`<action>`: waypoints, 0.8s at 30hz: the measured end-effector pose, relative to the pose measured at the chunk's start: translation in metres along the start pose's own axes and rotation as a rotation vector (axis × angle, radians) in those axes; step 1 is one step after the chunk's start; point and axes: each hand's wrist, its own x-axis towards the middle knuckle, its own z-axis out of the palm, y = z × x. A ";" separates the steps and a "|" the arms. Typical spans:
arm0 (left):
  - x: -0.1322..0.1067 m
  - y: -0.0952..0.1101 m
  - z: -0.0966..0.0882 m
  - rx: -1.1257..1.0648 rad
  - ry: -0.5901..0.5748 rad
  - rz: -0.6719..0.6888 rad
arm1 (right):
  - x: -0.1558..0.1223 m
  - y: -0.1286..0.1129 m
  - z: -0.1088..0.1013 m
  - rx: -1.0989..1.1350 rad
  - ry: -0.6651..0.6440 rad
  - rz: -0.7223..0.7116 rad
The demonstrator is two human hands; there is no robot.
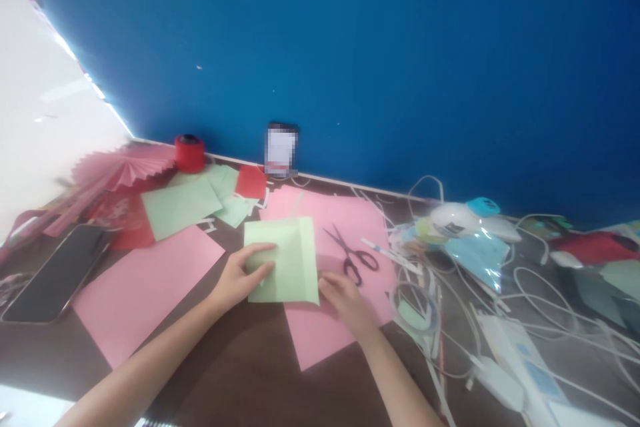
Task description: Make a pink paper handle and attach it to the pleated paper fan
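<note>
A folded sheet of light green paper [295, 260] lies before me, overlapping pink paper, with a crease running down near its right edge. My left hand [245, 273] rests on its left part, thumb and fingers stretched out and apart. At the paper's lower right edge, my right hand [345, 297] has its fingers closed together against the border. Black-handled scissors [353, 259] lie partly open on the pink paper [345, 340], just beyond my right hand. Beside them is a white pen-like stick [377, 247].
To the left are another pink sheet [145, 293], a phone [57, 273], green sheets [183, 203], a pink folded paper fan [125, 167] and a red roll [190, 153]. Tangled white cables [535, 300] and plastic packets [480, 253] cover the right. A blue wall [350, 67] stands behind.
</note>
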 end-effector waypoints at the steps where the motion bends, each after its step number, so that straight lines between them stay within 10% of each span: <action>1: 0.000 0.000 0.000 0.004 -0.001 0.001 | 0.000 0.000 0.002 0.033 -0.005 0.017; 9: -0.003 -0.002 0.003 -0.044 -0.025 0.067 | 0.005 0.009 0.006 0.057 0.098 0.054; 17: 0.004 0.004 -0.006 0.055 0.285 0.264 | 0.005 0.002 0.006 -0.061 0.159 -0.056; 24: 0.021 0.030 -0.010 -0.069 -0.244 0.073 | 0.002 -0.002 0.007 -0.107 0.014 -0.091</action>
